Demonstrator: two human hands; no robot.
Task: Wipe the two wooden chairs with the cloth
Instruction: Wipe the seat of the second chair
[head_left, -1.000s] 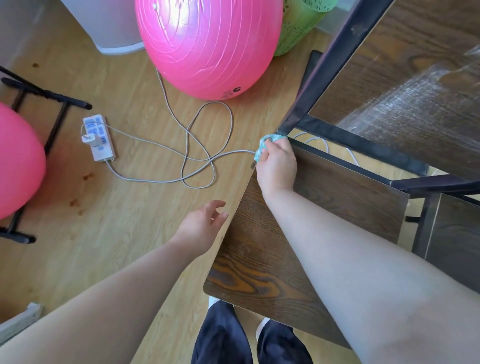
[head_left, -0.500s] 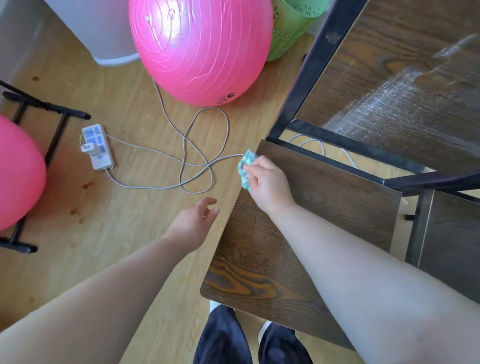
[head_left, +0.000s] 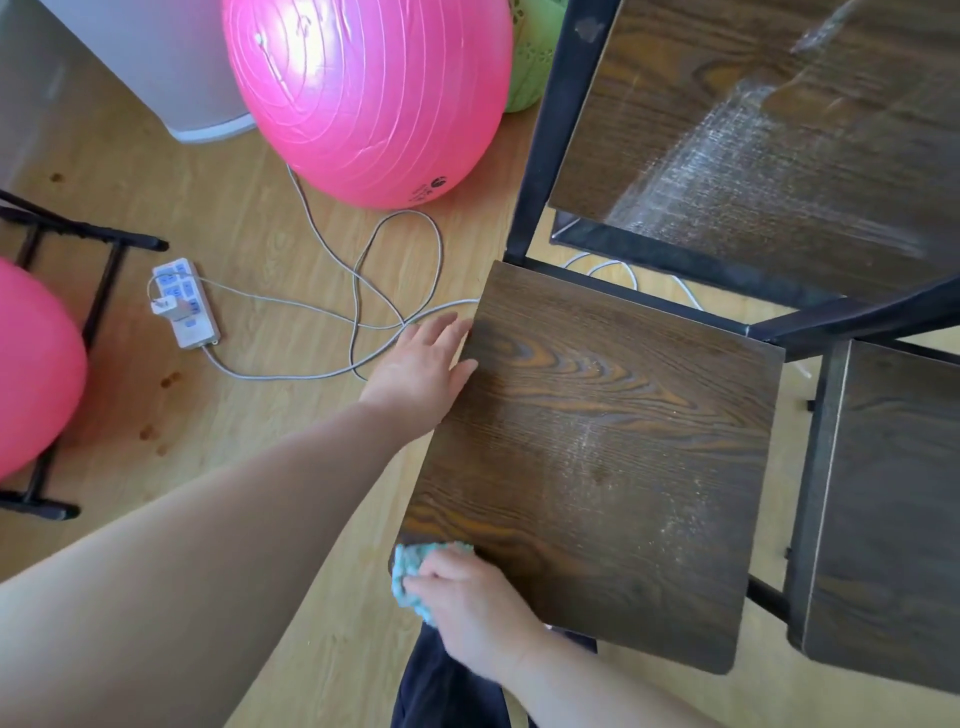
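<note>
A dark wooden chair seat (head_left: 608, 447) fills the middle of the view, with its black-framed back (head_left: 753, 130) rising at the upper right. A second wooden chair seat (head_left: 893, 509) stands at the right edge. My right hand (head_left: 472, 608) grips a light blue cloth (head_left: 410, 577) at the near left corner of the first seat. My left hand (head_left: 421, 369) rests with straight fingers against that seat's left edge, near the far corner.
A large pink ball (head_left: 369, 93) and a green basket (head_left: 530, 62) stand on the wooden floor behind the chair. A white power strip (head_left: 184, 304) with looping grey cables (head_left: 395, 291) lies left of the seat. Another pink ball (head_left: 36, 364) sits in a black stand.
My right hand has drawn the cloth along the seat's left edge from the far corner to the near corner. My left hand moved forward onto the seat's left edge.
</note>
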